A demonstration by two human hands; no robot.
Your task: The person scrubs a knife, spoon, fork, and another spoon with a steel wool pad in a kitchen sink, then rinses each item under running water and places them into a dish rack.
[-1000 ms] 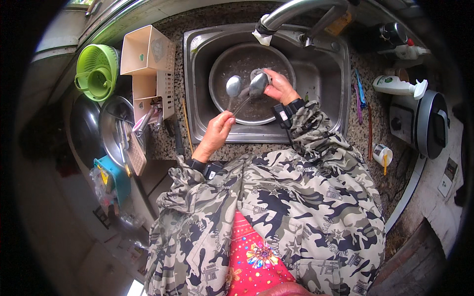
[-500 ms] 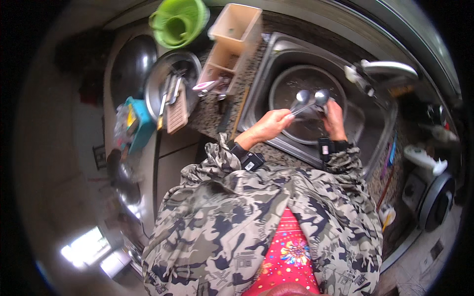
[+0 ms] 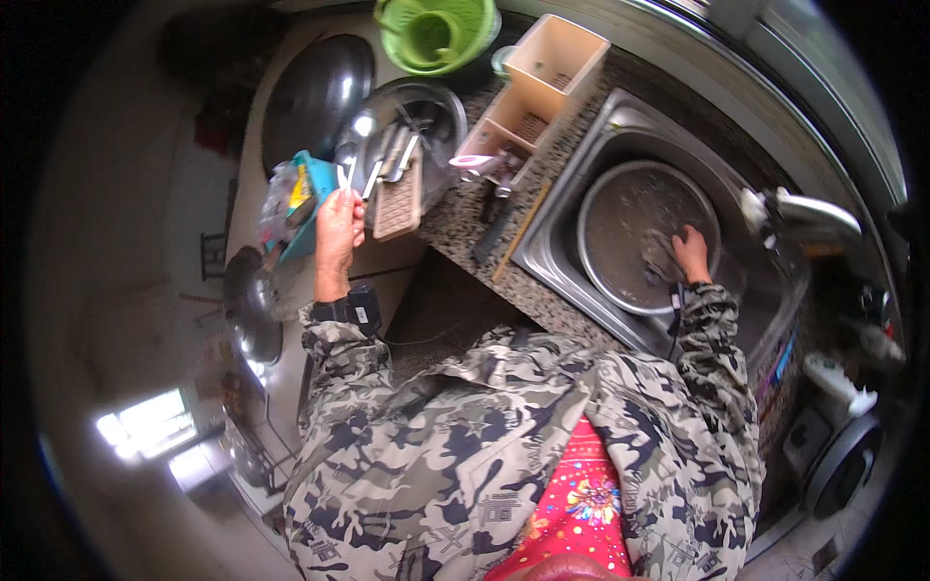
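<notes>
Kitchen, washing-up area. The setting is identified by a stainless-steel sink (image 3: 557, 274) with a faucet (image 3: 816, 211) and a round metal basin (image 3: 630, 198) standing inside it, set into a speckled, stone-like countertop (image 3: 467, 218). Supporting features include a green plastic colander (image 3: 467, 29), a beige utensil holder (image 3: 557, 56), a steel bowl (image 3: 446, 111) containing utensils (image 3: 399, 152), and a white spray bottle (image 3: 838, 382).

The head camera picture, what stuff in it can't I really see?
- Head view: the bottom of the round basin; murky water hides it.
- Head view: part of the grey cloth; the right hand covers it.
- Head view: the slim shiny utensils; the left hand hides their near ends, and the far ends are too blurred.
- Head view: the green basket's top; the upper edge cuts it off.
</notes>
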